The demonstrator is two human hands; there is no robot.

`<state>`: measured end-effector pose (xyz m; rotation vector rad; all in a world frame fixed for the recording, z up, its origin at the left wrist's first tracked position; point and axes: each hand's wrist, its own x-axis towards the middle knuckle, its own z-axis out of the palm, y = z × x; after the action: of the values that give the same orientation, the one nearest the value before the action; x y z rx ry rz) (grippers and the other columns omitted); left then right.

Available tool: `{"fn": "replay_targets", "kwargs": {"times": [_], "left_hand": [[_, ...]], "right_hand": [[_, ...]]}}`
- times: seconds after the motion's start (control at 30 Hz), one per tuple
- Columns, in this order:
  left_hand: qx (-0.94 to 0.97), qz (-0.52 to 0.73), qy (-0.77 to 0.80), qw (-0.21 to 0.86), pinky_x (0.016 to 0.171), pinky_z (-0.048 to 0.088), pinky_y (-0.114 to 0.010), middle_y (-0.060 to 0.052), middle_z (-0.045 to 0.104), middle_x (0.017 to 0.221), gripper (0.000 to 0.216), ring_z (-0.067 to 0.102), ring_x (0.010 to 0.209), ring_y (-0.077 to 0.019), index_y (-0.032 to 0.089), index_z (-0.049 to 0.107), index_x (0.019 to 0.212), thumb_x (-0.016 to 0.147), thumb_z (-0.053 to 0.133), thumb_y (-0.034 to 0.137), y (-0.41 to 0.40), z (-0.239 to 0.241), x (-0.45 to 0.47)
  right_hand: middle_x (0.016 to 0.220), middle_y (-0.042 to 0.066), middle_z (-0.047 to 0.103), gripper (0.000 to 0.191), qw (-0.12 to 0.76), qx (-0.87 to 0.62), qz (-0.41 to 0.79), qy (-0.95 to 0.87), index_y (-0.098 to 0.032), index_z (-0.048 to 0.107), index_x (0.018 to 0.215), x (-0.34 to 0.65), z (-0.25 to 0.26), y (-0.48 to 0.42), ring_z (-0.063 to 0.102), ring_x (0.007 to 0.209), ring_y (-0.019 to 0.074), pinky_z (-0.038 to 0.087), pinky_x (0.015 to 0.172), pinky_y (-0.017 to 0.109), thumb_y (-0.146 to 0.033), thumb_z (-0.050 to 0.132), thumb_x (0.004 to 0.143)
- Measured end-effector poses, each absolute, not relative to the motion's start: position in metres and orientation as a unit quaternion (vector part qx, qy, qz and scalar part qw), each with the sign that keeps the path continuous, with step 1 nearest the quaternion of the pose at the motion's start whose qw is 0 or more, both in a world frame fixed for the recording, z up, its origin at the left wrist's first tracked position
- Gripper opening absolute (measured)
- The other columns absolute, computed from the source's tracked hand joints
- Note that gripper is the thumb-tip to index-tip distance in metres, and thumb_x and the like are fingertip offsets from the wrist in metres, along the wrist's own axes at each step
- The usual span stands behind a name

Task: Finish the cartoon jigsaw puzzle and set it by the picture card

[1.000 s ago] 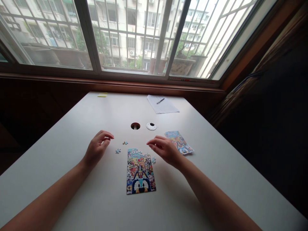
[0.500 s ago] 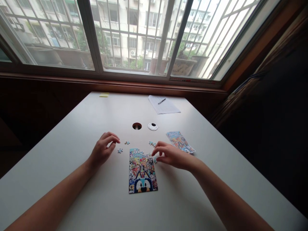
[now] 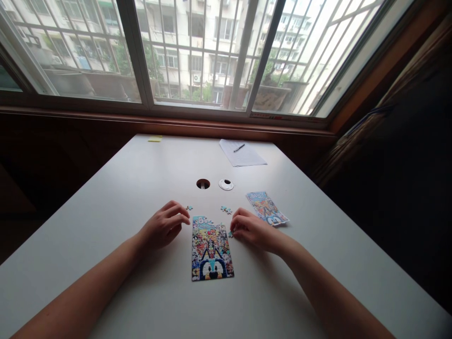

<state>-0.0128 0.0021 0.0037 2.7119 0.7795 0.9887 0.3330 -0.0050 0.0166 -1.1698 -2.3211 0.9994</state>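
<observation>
Jigsaw puzzle (image 3: 212,252) — thin card, probably light, joints fragile; loose piece (image 3: 230,234) (tiny) pinched at its edges by right hand (image 3: 252,229). Left hand (image 3: 164,230) curled alongside — contents hidden.

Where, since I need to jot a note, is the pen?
In the head view the pen lies on the sheet of paper at the far edge of the table, right of centre, beyond the round cable hole and its cap.

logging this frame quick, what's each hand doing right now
left hand: loosely curled beside puzzle, holding nothing visible
right hand: fingers at a loose piece, grip unclear
</observation>
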Motion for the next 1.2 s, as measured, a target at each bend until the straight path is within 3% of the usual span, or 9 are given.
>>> {"fn": "replay_targets", "kwargs": {"times": [0.33,0.5,0.67,0.93,1.2], "left_hand": [[0.947,0.230,0.214,0.061,0.106,0.052,-0.045,-0.009,0.061,0.135,0.040,0.054,0.129,-0.0245,0.026,0.058,0.132,0.095,0.052,0.012,-0.004,0.004,-0.001],[0.955,0.195,0.218,0.047,0.112,0.048,-0.045,-0.009,0.058,0.139,0.039,0.050,0.134,-0.0250,0.023,0.056,0.135,0.096,0.053,0.016,-0.005,0.003,0.002],[0.957,0.189,0.214,0.044,0.114,0.046,-0.045,-0.009,0.061,0.137,0.042,0.050,0.134,-0.0247,0.024,0.054,0.138,0.097,0.053,0.016,-0.006,0.006,0.004],[0.957,0.189,0.214,0.046,0.115,0.045,-0.046,-0.010,0.061,0.138,0.045,0.049,0.136,-0.0259,0.023,0.053,0.140,0.096,0.053,0.016,-0.005,0.002,0.003],[0.963,0.161,0.216,0.026,0.115,0.045,-0.046,-0.010,0.058,0.141,0.045,0.047,0.137,-0.0268,0.021,0.052,0.141,0.096,0.051,0.016,-0.003,0.001,0.002]], "right_hand": [[0.093,0.003,0.066,0.006,0.190,-0.381,0.355,-0.832,-0.021,0.067,0.088,0.338,0.015,-0.004,0.059,0.085,0.0175,0.048,0.077,0.029,-0.017,0.063,0.088],[0.084,0.002,0.067,0.012,0.246,-0.446,0.425,-0.748,-0.018,0.068,0.088,0.329,0.019,0.001,0.058,0.073,0.0148,0.045,0.067,0.026,-0.030,0.065,0.089],[0.088,0.003,0.073,0.016,0.294,-0.478,0.395,-0.727,-0.020,0.072,0.091,0.299,0.025,0.011,0.063,0.081,0.0172,0.047,0.074,0.029,-0.035,0.069,0.085],[0.088,0.003,0.078,0.012,0.262,-0.510,0.381,-0.725,-0.021,0.078,0.086,0.262,0.020,0.032,0.069,0.085,0.0208,0.049,0.081,0.032,-0.021,0.068,0.079],[0.089,0.002,0.078,0.016,0.236,-0.508,0.382,-0.735,-0.023,0.079,0.087,0.262,0.019,0.033,0.069,0.086,0.0213,0.049,0.082,0.033,-0.018,0.066,0.079]]}}
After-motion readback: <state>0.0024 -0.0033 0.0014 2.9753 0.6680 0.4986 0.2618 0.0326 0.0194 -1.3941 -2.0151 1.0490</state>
